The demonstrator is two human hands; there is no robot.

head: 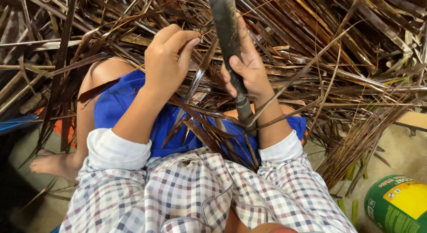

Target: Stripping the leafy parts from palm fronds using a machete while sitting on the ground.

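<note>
Leaf-strip heap [347, 59], two hands [209, 64], one blade [229, 42]

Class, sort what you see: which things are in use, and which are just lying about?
In use: left hand pinching a dark leaf strip; right hand gripping a dark tool handle.
Lying about: green and yellow can; heap of dry strips.

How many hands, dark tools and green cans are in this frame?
Hands: 2, the left hand pinching a brown leaf strip, the right hand gripping the tool
Dark tool: 1
Green can: 1
Total: 4
</note>
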